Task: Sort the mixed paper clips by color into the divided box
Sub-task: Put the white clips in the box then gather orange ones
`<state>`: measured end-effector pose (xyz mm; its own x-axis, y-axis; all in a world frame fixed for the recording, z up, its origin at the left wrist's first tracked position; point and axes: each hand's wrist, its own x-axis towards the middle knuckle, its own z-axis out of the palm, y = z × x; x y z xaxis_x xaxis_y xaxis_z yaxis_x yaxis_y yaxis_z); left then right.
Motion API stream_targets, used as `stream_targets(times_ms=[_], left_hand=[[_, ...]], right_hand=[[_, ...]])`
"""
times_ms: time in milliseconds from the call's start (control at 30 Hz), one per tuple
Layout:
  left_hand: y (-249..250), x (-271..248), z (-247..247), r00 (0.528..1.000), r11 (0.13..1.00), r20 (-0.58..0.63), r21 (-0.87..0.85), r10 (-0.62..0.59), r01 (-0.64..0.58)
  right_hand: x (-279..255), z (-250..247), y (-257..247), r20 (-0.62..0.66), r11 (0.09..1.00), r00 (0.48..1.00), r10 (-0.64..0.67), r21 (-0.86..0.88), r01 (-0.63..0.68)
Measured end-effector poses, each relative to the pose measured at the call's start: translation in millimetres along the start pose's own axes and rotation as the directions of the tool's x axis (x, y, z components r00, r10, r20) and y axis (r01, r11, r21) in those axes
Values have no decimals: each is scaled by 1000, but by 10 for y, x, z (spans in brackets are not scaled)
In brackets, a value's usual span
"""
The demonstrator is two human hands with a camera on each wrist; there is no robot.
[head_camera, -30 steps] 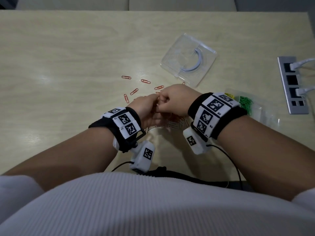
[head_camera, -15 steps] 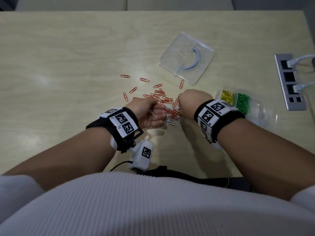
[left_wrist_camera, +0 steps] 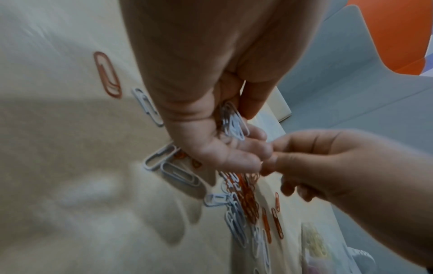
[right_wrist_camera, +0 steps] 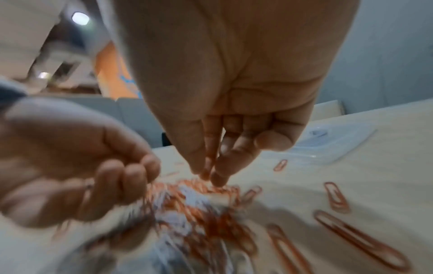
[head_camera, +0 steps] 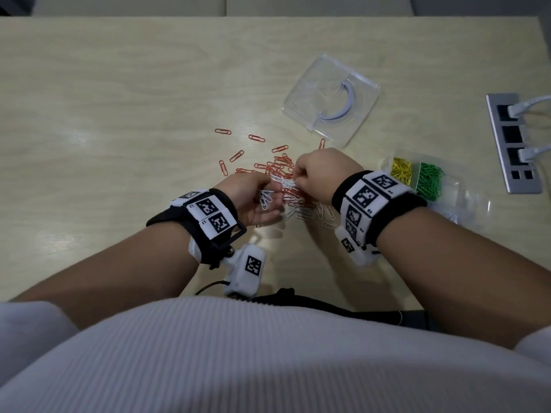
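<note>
A mixed heap of orange and white paper clips (head_camera: 287,174) lies mid-table. My left hand (head_camera: 253,201) hovers at its near left, palm up, fingers curled round a small bunch of white clips (left_wrist_camera: 234,123). My right hand (head_camera: 323,174) reaches in from the right, its thumb and fingers (right_wrist_camera: 212,174) pinched together just over the heap beside the left fingertips. They seem to nip a clip whose colour is blurred. The clear divided box (head_camera: 465,201) sits to the right, with yellow clips (head_camera: 401,169) and green clips (head_camera: 429,180) in separate compartments.
The box's clear lid (head_camera: 331,98) lies behind the heap. Loose orange clips (head_camera: 223,131) are scattered to the far left of it. A grey power strip (head_camera: 512,141) with white plugs is set near the table's right edge. Wrist-camera cables trail at the near edge.
The hands, joined a second ago, parted as the right hand dipped to the heap. Its pinched fingertips have now come back beside the left hand, which has stayed put with the white clips.
</note>
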<state>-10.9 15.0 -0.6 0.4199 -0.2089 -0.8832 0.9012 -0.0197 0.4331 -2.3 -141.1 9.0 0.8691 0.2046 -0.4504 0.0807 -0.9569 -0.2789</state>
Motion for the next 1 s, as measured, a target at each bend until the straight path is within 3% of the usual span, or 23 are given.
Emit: stream_targets(times_ms=[133, 267, 467, 633, 833, 933, 1000], left_hand=[[-1, 2, -92, 1000, 1000, -27, -14, 11, -11], [6, 26, -201, 999, 1000, -41, -16, 13, -14], [2, 35, -273, 998, 1000, -61, -18, -7, 6], [23, 14, -295, 998, 1000, -66, -2, 0, 0], [51, 0, -339, 998, 1000, -68, -15, 8, -9], [48, 8, -343, 997, 1000, -70, -18, 20, -21], [38, 8, -317, 998, 999, -58, -21, 28, -29]], right_hand=[[-10, 184, 34, 59, 991, 998, 23, -134, -15], [-33, 178, 90, 127, 985, 986, 109, -151, -89], [93, 183, -110, -10, 998, 998, 55, -10, -55], [174, 277, -201, -74, 987, 997, 0, -162, -12], [145, 183, -164, -64, 947, 998, -9, -321, -12], [141, 75, -146, -77, 975, 996, 41, -217, -57], [136, 22, -178, -135, 998, 991, -14, -69, 5]])
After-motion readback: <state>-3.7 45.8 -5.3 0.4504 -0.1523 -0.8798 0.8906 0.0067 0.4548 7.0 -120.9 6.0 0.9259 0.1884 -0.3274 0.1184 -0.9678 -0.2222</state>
